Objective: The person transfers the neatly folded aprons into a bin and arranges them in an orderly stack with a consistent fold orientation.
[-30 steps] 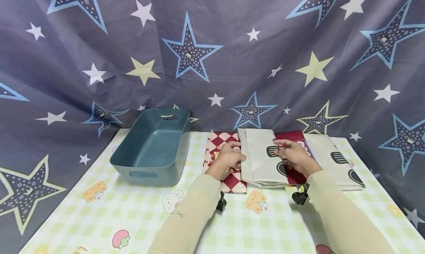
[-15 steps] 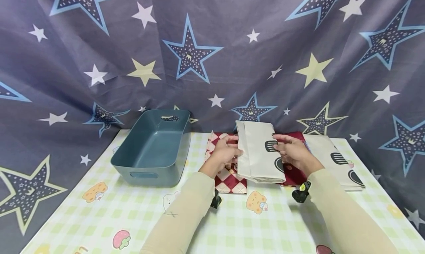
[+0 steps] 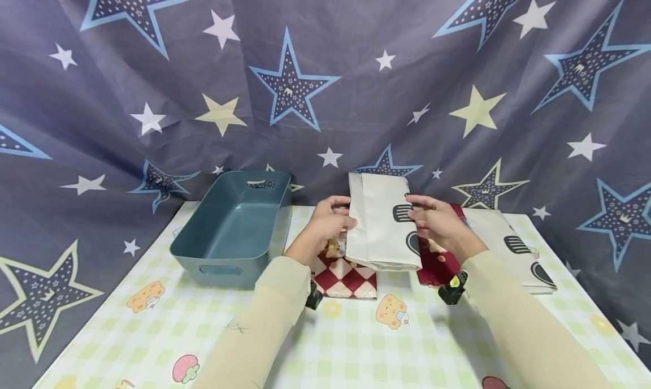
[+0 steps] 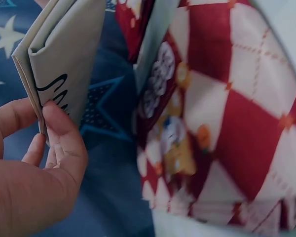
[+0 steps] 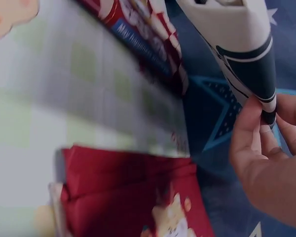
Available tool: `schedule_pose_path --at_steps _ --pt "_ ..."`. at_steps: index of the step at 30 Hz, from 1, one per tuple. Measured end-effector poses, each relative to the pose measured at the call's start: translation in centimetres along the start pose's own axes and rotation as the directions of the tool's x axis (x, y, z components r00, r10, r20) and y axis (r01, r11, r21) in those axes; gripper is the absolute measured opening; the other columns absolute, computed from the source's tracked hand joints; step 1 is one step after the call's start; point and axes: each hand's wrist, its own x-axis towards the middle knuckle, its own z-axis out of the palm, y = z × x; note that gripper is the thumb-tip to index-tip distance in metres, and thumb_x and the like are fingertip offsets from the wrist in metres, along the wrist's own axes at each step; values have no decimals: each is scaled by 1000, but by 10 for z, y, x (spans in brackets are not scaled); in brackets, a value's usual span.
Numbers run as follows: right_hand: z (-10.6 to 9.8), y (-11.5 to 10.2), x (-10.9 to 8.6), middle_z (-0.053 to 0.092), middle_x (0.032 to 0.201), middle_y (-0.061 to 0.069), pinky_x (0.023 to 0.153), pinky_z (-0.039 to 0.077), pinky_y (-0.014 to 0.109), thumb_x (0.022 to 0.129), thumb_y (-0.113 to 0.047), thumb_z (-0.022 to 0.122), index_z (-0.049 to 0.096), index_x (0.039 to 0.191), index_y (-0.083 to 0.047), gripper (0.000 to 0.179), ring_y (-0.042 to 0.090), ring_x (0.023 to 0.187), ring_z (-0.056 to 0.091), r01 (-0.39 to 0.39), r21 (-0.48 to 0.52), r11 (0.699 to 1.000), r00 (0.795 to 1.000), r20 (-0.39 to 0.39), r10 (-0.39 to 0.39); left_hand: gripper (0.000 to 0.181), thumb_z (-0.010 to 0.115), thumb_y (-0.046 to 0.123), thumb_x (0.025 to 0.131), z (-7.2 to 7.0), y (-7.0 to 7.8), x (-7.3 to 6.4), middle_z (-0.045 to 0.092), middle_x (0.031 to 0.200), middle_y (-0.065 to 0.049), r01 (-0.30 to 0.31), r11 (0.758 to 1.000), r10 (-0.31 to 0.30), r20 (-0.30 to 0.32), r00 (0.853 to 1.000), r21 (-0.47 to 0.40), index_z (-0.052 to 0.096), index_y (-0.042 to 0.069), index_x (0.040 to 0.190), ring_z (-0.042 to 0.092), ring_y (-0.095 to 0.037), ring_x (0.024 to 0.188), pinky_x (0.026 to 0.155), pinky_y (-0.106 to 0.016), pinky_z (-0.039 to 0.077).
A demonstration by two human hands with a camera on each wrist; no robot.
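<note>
Both hands hold up a folded cream cloth (image 3: 378, 225) with a black spatula print, lifted above the table. The left hand (image 3: 325, 222) pinches its left edge; in the left wrist view, thumb and fingers close on the folded layers (image 4: 71, 64). On the other side, the right hand (image 3: 439, 222) pinches the edge, as the right wrist view shows at the cloth's dark-printed corner (image 5: 251, 64). Under the left hand lies a red-and-white diamond-check folded cloth (image 3: 348, 279). A folded dark red cloth (image 3: 437, 264) with a cartoon print lies below the right hand.
A blue-grey plastic bin (image 3: 220, 269) with handle slots stands at the left of the table. Another folded cream cloth (image 3: 500, 236) with black prints lies at the right. A starry curtain (image 3: 325, 95) hangs directly behind the table's back edge.
Both hands have raised the folded cream cloth off the table and carried it leftward. More of the dark red cloth now shows beside it.
</note>
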Motion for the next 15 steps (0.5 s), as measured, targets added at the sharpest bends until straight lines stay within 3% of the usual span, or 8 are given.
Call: schedule_pose_path --at_steps 5,7,10,12,15 --pt "12 -10 4 53 118 7 73 51 28 103 -5 57 45 154 -10 52 10 76 53 5 -7 1000 1000 -10 -5 55 73 -6 88 -15 13 -3 63 120 -15 -17 1000 17 -11 1000 16 58 12 138 66 -21 82 67 -36 57" --pt "19 -14 5 54 124 9 78 53 30 104 -5 56 45 154 -10 52 11 84 58 9 -6 1000 1000 -12 -9 55 73 -6 88 -21 18 -6 63 120 -14 -22 999 22 -14 1000 28 58 12 138 66 -21 81 71 -40 59" --pt "30 -21 6 55 125 10 76 55 29 103 -4 56 45 154 -9 52 12 86 61 23 13 1000 1000 -13 -22 56 72 -6 88 -31 27 -12 63 119 -15 -37 998 38 -22 999 51 57 12 138 65 -20 81 73 -42 59" --pt "39 -26 6 55 118 7 69 53 27 103 -4 56 47 153 -9 51 10 79 58 36 25 999 999 -16 -35 56 72 -6 88 -38 33 -16 63 119 -15 -48 996 50 -27 998 75 57 12 139 65 -20 82 74 -43 58" --pt "50 -34 6 53 113 4 65 49 26 102 -3 58 49 151 -10 51 10 72 51 49 27 998 998 -26 -48 57 71 -5 89 -47 42 -21 60 123 -15 -57 993 61 -30 998 99 55 12 141 65 -22 88 69 -35 57"
